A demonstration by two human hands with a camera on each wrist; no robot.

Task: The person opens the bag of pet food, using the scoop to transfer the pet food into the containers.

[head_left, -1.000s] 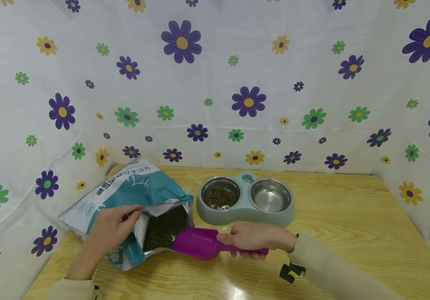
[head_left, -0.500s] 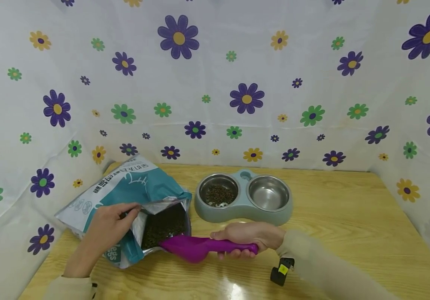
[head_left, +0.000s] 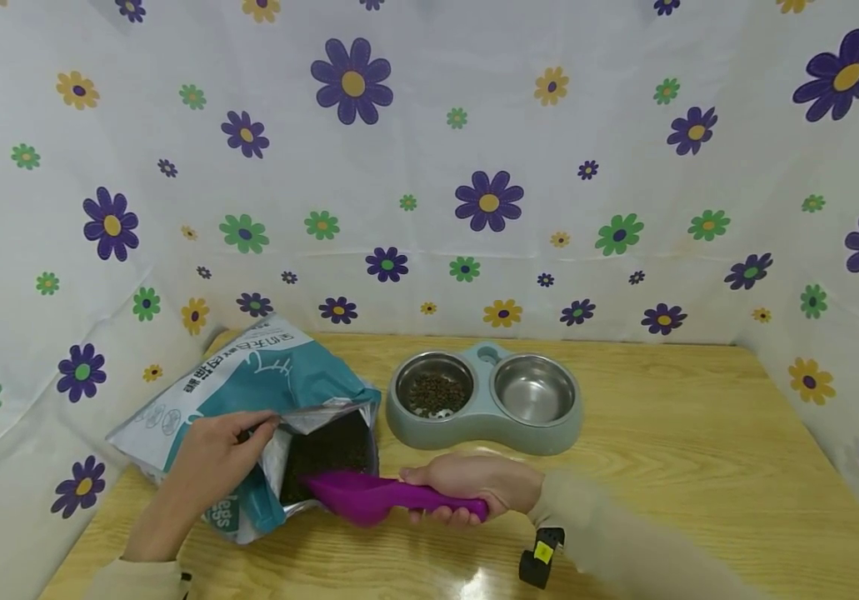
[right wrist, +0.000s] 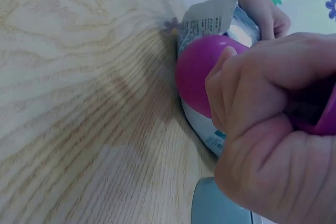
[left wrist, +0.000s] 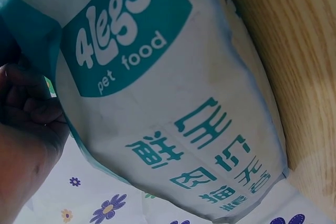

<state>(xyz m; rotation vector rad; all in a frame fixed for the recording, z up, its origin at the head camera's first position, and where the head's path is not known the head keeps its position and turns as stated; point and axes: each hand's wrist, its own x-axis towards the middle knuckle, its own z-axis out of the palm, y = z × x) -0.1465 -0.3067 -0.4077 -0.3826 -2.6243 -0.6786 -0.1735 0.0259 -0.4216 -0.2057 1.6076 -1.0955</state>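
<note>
A white and teal pet food bag (head_left: 249, 383) lies on its side at the left of the table, its mouth facing front right with dark kibble (head_left: 332, 446) inside. My left hand (head_left: 215, 458) pinches the upper edge of that mouth; in the left wrist view its curled fingers (left wrist: 26, 98) are at the bag's edge. My right hand (head_left: 474, 483) grips the handle of a magenta scoop (head_left: 357, 500). The scoop's tip reaches into the bag's mouth, over its lower edge, and is partly hidden against the kibble. From the right wrist view the scoop's rounded back (right wrist: 202, 72) shows beyond the knuckles.
Behind the right hand stands a grey-blue double feeder (head_left: 485, 429) with two steel bowls. Brown kibble lies in its left bowl (head_left: 436, 392); the right bowl (head_left: 534, 392) shows bare metal. A flower-patterned cloth (head_left: 429, 167) hangs round the wooden table (head_left: 669, 433).
My right hand has moved left with the scoop, whose tip goes deeper into the bag and now tilts differently. The left hand keeps its hold on the bag's edge.
</note>
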